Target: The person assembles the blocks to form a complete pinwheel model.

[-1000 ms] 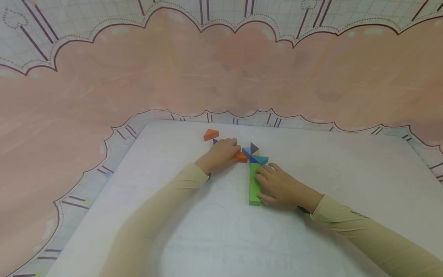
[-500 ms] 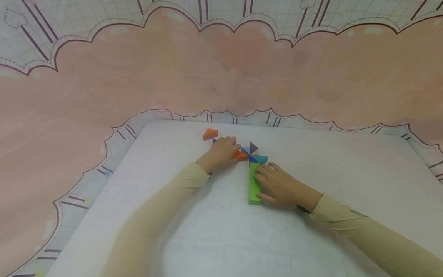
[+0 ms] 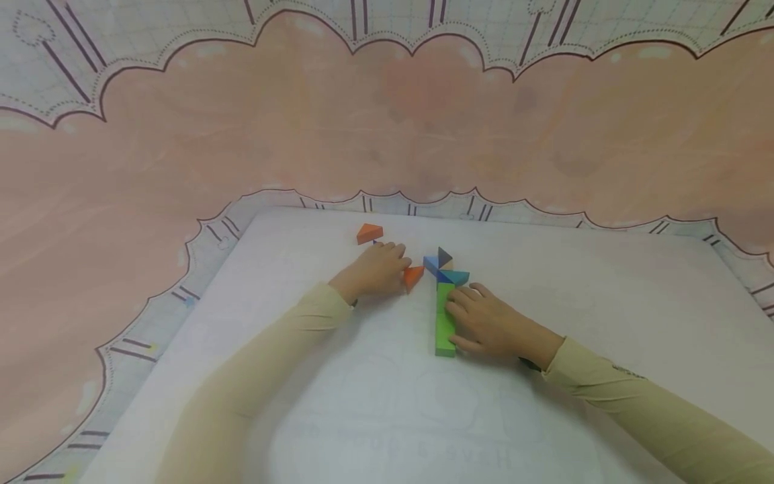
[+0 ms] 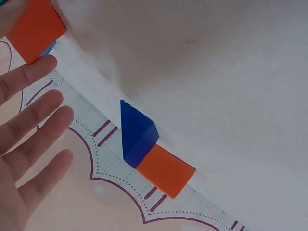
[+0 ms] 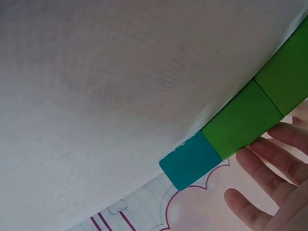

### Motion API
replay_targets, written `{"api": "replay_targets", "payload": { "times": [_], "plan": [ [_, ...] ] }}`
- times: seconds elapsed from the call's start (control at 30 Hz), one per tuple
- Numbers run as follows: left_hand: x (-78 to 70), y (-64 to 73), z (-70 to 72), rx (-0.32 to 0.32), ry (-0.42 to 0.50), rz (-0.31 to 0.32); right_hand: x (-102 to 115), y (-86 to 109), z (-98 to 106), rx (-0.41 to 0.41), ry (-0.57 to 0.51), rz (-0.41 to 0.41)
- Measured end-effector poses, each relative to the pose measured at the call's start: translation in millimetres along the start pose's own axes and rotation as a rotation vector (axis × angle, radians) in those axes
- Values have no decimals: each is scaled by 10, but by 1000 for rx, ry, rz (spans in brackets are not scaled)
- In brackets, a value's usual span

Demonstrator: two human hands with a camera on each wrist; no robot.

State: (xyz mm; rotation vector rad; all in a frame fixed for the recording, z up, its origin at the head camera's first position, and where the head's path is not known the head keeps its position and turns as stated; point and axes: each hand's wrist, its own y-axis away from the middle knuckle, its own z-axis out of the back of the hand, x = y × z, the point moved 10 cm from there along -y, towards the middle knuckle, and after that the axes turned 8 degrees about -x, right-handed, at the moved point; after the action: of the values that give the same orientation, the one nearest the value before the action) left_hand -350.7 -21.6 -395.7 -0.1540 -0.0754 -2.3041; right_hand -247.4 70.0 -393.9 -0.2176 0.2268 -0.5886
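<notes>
My left hand (image 3: 376,270) pinches an orange triangular block (image 3: 414,277) between thumb and index finger, just left of a pinwheel-like cluster. In the left wrist view that orange block (image 4: 36,31) is at the top left, its other fingers extended apart. The cluster has a light blue block (image 3: 431,263), a dark grey block (image 3: 444,257) and a teal block (image 3: 457,277). Two green blocks (image 3: 445,329) run end to end below it. My right hand (image 3: 492,319) rests along their right side, fingertips touching them in the right wrist view, where the teal block (image 5: 190,161) adjoins the green.
Beyond the left hand lies another orange triangular block (image 3: 369,233), with a blue triangular block (image 4: 137,134) beside it, mostly hidden in the head view. The white table (image 3: 363,403) ends at a patterned cloth backdrop (image 3: 387,121).
My left hand has drawn leftward from the pinwheel cluster, and the orange block in it has turned and come away from the blue pieces. The right hand has stayed in place.
</notes>
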Motion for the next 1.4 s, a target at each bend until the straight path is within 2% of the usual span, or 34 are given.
{"api": "replay_targets", "payload": {
  "times": [0.27,0.4,0.53,0.67,0.8,0.9,1.07,1.23,1.4],
  "plan": [
    [-68,-66,-28,-12,-23,-50,-9,-3,-11,15,-10,-8],
    [-88,-82,-31,-24,-15,-55,-1,-4,-7,15,-10,-6],
    [-94,-79,-5,-48,-23,-61,-5,-7,-12,20,-9,-9],
    [-120,-62,46,-85,-1,-97,-9,-11,-18,29,-6,-12],
    [-150,-42,60,-81,12,-136,-4,-13,-10,24,-4,-9],
    [-165,-28,86,-86,-17,-152,7,-13,-2,10,-2,0],
    [-140,-11,126,-95,-29,-129,16,-13,5,-12,-1,13],
    [-101,-33,78,-81,-9,-93,12,-10,-2,-12,3,14],
    [-121,-72,33,-90,-47,-96,6,-9,-8,-12,8,12]
  ]
}}
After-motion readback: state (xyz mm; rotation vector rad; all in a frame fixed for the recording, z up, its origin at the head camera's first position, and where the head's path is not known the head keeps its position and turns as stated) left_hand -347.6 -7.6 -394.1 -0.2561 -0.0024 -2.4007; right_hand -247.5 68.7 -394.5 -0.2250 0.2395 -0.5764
